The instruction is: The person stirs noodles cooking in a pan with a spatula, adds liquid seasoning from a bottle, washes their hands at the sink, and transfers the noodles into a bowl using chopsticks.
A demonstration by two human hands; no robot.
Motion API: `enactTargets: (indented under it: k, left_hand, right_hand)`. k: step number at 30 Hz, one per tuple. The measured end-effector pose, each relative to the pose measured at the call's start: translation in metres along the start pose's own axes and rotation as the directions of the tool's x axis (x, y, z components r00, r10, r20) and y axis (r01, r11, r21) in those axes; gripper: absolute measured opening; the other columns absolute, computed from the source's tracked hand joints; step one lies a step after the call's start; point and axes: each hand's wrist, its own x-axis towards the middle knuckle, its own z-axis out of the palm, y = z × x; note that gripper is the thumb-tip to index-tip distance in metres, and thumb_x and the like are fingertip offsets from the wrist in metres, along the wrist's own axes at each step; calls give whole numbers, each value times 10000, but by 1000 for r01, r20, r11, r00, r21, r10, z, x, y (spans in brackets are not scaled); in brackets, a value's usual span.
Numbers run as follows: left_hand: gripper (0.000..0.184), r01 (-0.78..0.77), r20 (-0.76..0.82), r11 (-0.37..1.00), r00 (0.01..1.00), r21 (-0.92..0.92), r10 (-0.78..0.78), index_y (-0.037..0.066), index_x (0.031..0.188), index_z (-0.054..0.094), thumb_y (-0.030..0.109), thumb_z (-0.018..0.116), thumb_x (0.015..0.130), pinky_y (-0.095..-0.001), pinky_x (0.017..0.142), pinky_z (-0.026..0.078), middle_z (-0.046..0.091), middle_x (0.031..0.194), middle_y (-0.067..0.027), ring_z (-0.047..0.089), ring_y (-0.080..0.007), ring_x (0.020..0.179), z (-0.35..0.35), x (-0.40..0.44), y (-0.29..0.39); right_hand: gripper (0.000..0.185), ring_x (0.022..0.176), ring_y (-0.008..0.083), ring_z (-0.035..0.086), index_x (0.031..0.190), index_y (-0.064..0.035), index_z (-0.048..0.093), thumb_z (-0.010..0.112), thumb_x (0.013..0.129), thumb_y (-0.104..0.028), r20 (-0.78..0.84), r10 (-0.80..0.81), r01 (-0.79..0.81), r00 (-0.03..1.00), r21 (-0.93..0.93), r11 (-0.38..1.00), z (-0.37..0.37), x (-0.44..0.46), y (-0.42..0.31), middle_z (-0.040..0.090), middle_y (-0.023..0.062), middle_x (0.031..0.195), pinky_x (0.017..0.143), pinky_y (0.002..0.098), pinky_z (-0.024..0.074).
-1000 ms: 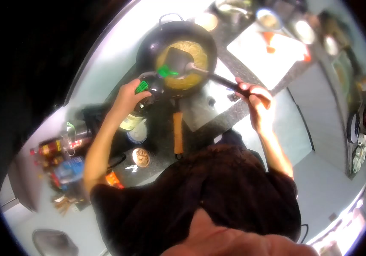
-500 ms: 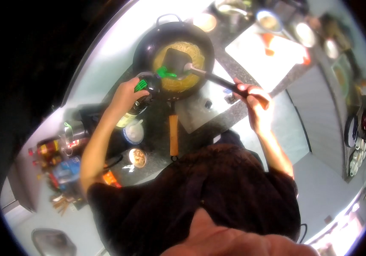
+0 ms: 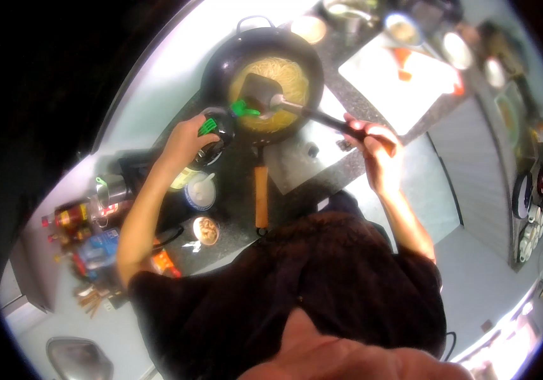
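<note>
My left hand (image 3: 188, 138) is closed around a dark, rounded oil dispenser (image 3: 221, 134) with a green grip piece and a green spout (image 3: 241, 108). The spout points over the left rim of a black wok (image 3: 217, 71). Pale yellow noodles (image 3: 287, 71) lie in the wok. My right hand (image 3: 380, 144) grips the black handle of a wok spatula (image 3: 262, 92). Its broad blade is over the noodles and covers part of them. The wok's wooden handle (image 3: 261, 193) points towards my body.
Left of the wok handle stand a white bowl with a spoon (image 3: 200, 191) and a small bowl of brown pieces (image 3: 207, 230). Several bottles (image 3: 69, 218) stand at far left. A white cutting board (image 3: 395, 82) with orange food lies at upper right, with bowls beyond.
The whole view has shifted slightly, so the wok sits a little higher and further right. Both hands keep their hold, with only slight movement of the dispenser and spatula.
</note>
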Motion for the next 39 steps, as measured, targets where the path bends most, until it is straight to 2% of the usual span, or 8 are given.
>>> enactTargets:
  k: [10, 18, 24, 28, 31, 34, 37, 39]
  left_hand:
    - [332, 9, -113, 977, 993, -214, -34, -2, 933, 551, 211, 752, 776, -344, 705, 457, 587, 800, -145, 544, -205, 730, 7, -14, -31]
    - [322, -68, -113, 996, 992, -51, 61, -3, 882, 545, 224, 744, 770, -371, 665, 449, 588, 783, -183, 556, -304, 700, 5, -20, -37]
    - [314, -63, -121, 997, 991, -52, 57, -18, 867, 571, 223, 740, 758, -407, 670, 441, 605, 807, -211, 583, -371, 748, 0, -23, -36]
    - [311, -49, -118, 998, 992, -46, 44, -19, 872, 572, 226, 731, 764, -406, 679, 443, 614, 841, -211, 591, -366, 773, 0, -22, -35]
    - [316, -80, -125, 983, 990, -168, 59, -20, 891, 577, 231, 725, 769, -399, 681, 443, 606, 822, -212, 583, -353, 757, 2, -21, -39]
    - [332, -68, -173, 984, 984, -167, 38, -15, 921, 589, 247, 727, 770, -394, 690, 446, 604, 803, -196, 572, -331, 728, 5, -20, -56]
    - [337, -85, -274, 970, 962, -229, 20, -5, 957, 607, 258, 726, 783, -361, 641, 448, 600, 763, -142, 562, -244, 667, 1, -28, -74]
    - [319, 239, -156, 881, 933, -409, -325, 2, 968, 619, 262, 713, 808, -307, 550, 424, 575, 719, -66, 524, -155, 591, -9, -39, -81]
  right_hand:
    - [179, 1165, 384, 551, 1025, 22, 577, 495, 865, 34, -46, 9, -5, 999, 90, 996, 21, -2, -6, 618, 228, 1138, 944, 429, 520]
    - [171, 1124, 343, 589, 1018, 3, 601, 526, 865, 7, -31, -38, 32, 999, -183, 983, 41, -5, -2, 641, 195, 1126, 851, 336, 529]
    - [177, 1114, 322, 598, 1032, -21, 615, 561, 863, -15, -61, 0, -8, 998, -137, 991, 39, -7, 7, 651, 179, 1117, 840, 324, 525]
    - [175, 1206, 428, 500, 1032, 46, 581, 474, 895, 25, -55, -9, 4, 998, -95, 996, 37, -9, 11, 593, 235, 1165, 974, 497, 497]
    - [179, 1207, 423, 502, 1033, 34, 590, 477, 895, 23, -48, -56, 47, 997, -178, 983, 41, -11, 8, 602, 237, 1151, 963, 496, 501]
    - [204, 1150, 268, 580, 1055, -31, 628, 555, 866, -10, -31, -69, 53, 997, -367, 929, 46, -10, 0, 643, 144, 1153, 805, 281, 535]
    - [224, 1053, 214, 626, 1049, -23, 645, 551, 850, 12, 193, -153, 241, 969, -619, 747, 55, 0, -12, 652, 131, 1140, 722, 247, 539]
    - [221, 936, 173, 645, 1033, -14, 659, 560, 837, 16, 246, -117, 267, 962, -761, 592, 64, 8, -20, 667, 120, 1102, 660, 248, 531]
